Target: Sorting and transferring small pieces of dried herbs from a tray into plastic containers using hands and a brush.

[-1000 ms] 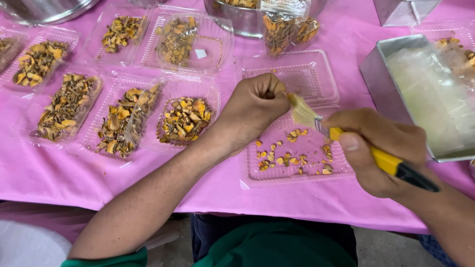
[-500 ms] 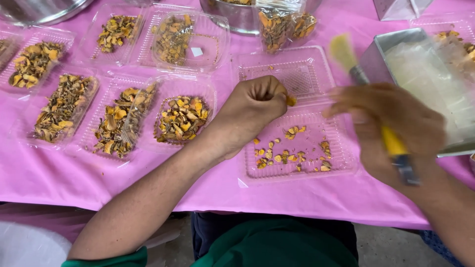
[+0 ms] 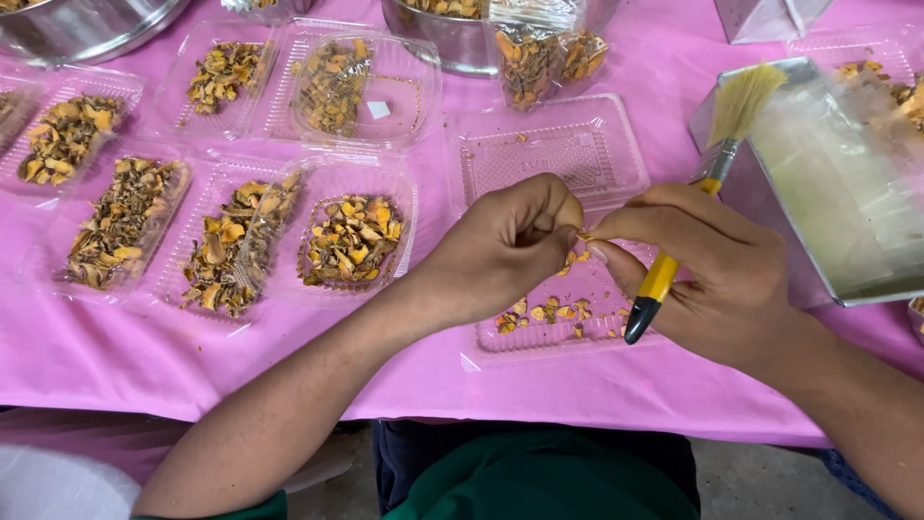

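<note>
My left hand [image 3: 510, 241] is closed over a small orange-brown dried piece, held above a clear plastic tray [image 3: 500, 349] that holds a few such pieces. My right hand [image 3: 712, 270] grips a yellow-handled paintbrush [image 3: 717, 164], bristles pointing up and away. Its thumb and forefinger pinch at the piece where the two hands meet. The piece itself is mostly hidden by the fingers.
Several clear trays of dried orange-brown pieces [image 3: 351, 236] lie on the pink tablecloth [image 3: 115, 347] to the left. An empty clear tray [image 3: 549, 149] sits behind my hands. A metal box [image 3: 828, 183] stands at right, steel bowls [image 3: 452, 34] at the back.
My right hand has swung the brush upright and come in to the left hand, fingertips now pinching at the piece. The left hand has stayed over the tray.
</note>
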